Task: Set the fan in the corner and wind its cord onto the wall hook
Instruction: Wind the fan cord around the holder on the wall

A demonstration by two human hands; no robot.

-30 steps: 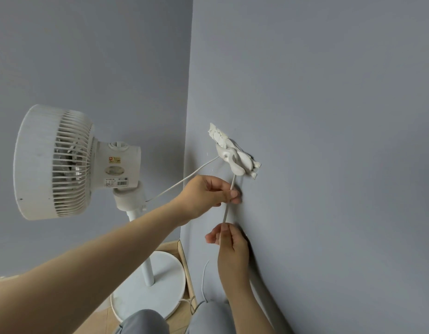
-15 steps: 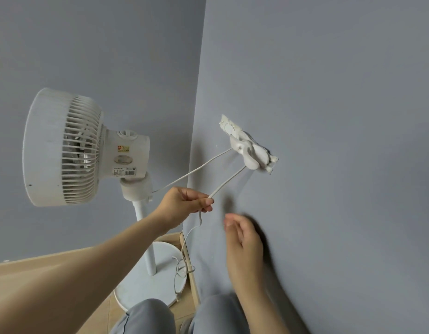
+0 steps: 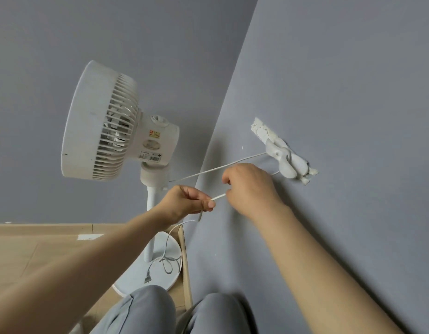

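A white pedestal fan [image 3: 105, 131] stands in the corner of two grey walls, its round base [image 3: 146, 273] on the floor. Its thin white cord [image 3: 208, 171] runs from the fan's neck up to a white wall hook [image 3: 284, 161] on the right wall, passes over it and comes back down. My left hand [image 3: 187, 202] pinches the returning cord between thumb and fingers. My right hand [image 3: 249, 189] grips the same strand just right of the left hand, knuckles toward the camera. The slack drops to the base, where the plug [image 3: 148, 278] lies.
The right wall [image 3: 353, 92] is close beside my right arm. A wooden skirting board [image 3: 184, 256] runs along its foot. My knees in grey trousers [image 3: 150, 312] are at the bottom, near the fan base. Light wooden floor [image 3: 23, 251] lies to the left.
My right hand rose from below the hook and took hold of the cord beside my left hand. My left hand pulled the strand away from the wall. The view shifted right.
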